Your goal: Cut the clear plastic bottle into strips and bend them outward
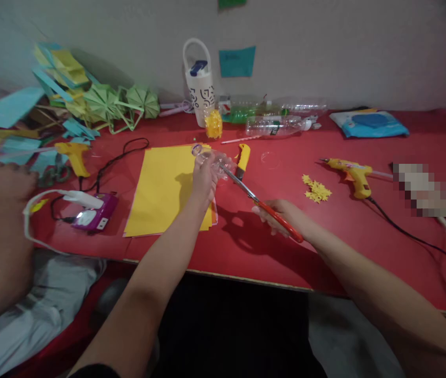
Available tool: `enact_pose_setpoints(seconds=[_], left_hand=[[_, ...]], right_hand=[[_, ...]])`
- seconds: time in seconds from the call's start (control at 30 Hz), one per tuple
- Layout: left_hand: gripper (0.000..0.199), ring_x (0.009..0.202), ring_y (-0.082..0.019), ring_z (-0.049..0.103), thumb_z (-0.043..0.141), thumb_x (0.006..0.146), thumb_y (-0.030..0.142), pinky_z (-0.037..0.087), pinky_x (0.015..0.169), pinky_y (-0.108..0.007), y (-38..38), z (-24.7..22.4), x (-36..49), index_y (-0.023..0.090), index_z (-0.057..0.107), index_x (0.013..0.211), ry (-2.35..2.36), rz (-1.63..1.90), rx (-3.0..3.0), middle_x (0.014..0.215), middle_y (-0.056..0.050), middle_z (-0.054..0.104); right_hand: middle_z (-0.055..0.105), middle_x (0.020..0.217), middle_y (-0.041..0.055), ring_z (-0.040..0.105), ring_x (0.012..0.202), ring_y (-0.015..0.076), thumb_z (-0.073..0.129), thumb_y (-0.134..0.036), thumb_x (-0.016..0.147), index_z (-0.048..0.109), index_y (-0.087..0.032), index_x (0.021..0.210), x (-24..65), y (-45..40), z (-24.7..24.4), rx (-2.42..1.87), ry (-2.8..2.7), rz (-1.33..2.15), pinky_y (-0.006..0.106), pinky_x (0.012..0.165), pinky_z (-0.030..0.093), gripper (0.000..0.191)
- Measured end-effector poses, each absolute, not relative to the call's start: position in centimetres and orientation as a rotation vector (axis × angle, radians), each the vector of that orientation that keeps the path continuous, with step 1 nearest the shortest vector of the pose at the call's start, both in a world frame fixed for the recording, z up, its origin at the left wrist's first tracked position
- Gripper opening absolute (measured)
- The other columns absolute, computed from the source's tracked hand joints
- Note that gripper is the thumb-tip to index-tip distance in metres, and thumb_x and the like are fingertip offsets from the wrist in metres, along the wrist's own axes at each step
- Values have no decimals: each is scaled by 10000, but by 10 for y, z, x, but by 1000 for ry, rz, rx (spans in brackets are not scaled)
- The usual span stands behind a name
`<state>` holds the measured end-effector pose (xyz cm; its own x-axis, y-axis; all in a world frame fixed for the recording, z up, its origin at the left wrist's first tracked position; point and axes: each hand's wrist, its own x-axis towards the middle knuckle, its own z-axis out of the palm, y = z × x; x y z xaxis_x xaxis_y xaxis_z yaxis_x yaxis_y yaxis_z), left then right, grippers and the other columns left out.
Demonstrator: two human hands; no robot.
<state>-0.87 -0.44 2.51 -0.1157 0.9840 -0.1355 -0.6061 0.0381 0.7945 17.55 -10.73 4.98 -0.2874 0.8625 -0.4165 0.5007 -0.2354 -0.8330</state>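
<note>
Looks like a cutting step to me: left hand [204, 179] pinching a clear plastic piece [229, 159] mid-frame, right hand [290, 212] curled around red-handled scissors [266, 208] with the tips at it, so next move probably needs a steady hold.

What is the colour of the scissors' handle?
The scissors' handle is red, best seen in the head view.

Left of the grip of the left hand [204, 176], paper stack [163, 189]; right, cutter [244, 155], stars [317, 192], then glue gun [348, 168]; behind, bottles [272, 126].
</note>
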Motion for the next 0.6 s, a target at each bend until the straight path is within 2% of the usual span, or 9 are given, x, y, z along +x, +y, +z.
enact_pose_setpoints(seconds=[0.2, 0.47, 0.6], left_hand=[[132, 892, -214, 721, 576, 816, 195, 553, 810, -348, -3, 27, -8, 235, 478, 896, 896, 1522, 607, 735, 2, 688], [240, 1036, -254, 676, 662, 758, 235, 527, 885, -411, -7, 27, -7, 249, 491, 926, 830, 1478, 756, 782, -14, 686], [236, 1011, -258, 683, 664, 751, 252, 531, 861, -414, -8, 25, -6, 242, 463, 874, 804, 1485, 796, 761, -11, 679]], right_hand=[[407, 430, -76, 419, 327, 72, 594, -701, 745, 459, -213, 618, 177, -106, 45, -1649, -1679, 1570, 228, 375, 375, 521], [519, 527, -26, 450, 377, 72, 570, -704, 754, 535, -186, 683, 179, -109, 55, -1665, -1779, 1507, 216, 385, 343, 524], [506, 524, -34, 453, 373, 71, 569, -717, 744, 522, -189, 679, 178, -110, 52, -1656, -1729, 1517, 205, 370, 333, 534]])
